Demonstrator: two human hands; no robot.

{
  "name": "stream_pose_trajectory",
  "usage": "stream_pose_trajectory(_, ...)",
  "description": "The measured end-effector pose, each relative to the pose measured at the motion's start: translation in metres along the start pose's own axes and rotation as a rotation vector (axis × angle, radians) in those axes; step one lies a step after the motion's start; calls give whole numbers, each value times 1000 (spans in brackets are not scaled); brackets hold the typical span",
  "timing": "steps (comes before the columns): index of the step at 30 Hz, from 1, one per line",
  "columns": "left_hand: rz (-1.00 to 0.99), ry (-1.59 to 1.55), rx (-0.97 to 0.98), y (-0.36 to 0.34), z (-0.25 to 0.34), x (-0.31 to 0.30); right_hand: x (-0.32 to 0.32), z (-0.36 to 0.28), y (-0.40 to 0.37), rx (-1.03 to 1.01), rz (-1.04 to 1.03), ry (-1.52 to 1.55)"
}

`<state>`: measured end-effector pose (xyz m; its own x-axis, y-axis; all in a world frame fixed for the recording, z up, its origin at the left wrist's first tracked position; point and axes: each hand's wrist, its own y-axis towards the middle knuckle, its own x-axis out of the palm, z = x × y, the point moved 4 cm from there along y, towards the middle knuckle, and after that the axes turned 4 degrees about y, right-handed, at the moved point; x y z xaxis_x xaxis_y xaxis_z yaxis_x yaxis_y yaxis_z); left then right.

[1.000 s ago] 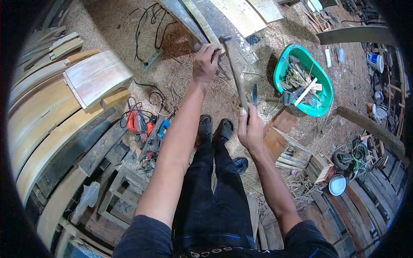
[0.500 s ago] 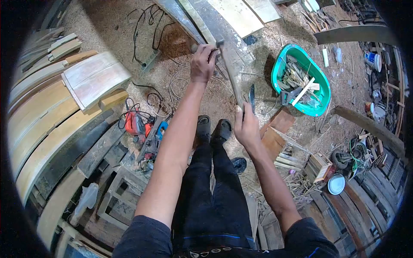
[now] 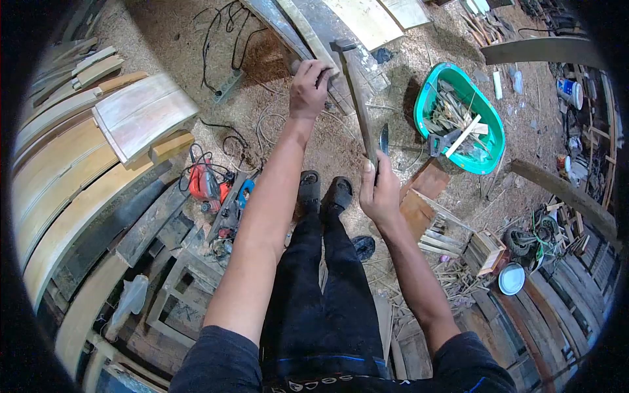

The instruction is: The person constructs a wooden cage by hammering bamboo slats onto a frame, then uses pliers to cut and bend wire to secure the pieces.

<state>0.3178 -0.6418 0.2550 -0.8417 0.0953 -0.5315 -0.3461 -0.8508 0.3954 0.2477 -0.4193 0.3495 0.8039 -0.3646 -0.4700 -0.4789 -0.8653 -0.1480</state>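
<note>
A hammer (image 3: 357,98) with a long wooden handle slants down from its dark metal head near the workbench. My right hand (image 3: 380,187) is wrapped round the lower end of that handle. Beside the upper handle, at the bench edge, my left hand (image 3: 309,90) has its fingers curled together; what they pinch, if anything, is too small to make out. The workbench (image 3: 334,33) carries a long narrow wooden strip (image 3: 304,33) that ends close to my left fingertips. A dark blade (image 3: 384,139) shows just behind my right hand.
A green tub (image 3: 422,105) of wood scraps and a handsaw stands at the right. Stacked boards (image 3: 72,170) fill the left side. Red power tools (image 3: 204,183) and cables lie left of my feet. A small wooden box (image 3: 486,254) sits lower right.
The hammer head has risen away from my left fingers, up and slightly right. My right hand still grips the handle, a little further right, and my left hand has barely moved.
</note>
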Motion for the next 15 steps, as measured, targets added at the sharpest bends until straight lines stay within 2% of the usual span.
stream_pose_trajectory(2,-7,-4,1,1,-2,2,1,1,2,-11,16,-19)
stream_pose_trajectory(5,-16,-12,6,3,-4,1,5,14,6,90,-57,-111)
stream_pose_trajectory(8,-3,-17,4,3,-1,-1,-2,1,1,27,6,-4)
stream_pose_trajectory(11,-32,-42,-43,2,-5,1,3,3,0,13,23,-45)
stream_pose_trajectory(14,-35,14,-7,5,-9,1,11,14,5,91,-86,-163)
stream_pose_trajectory(15,-42,42,-2,4,-10,1,10,10,4,56,-68,-129)
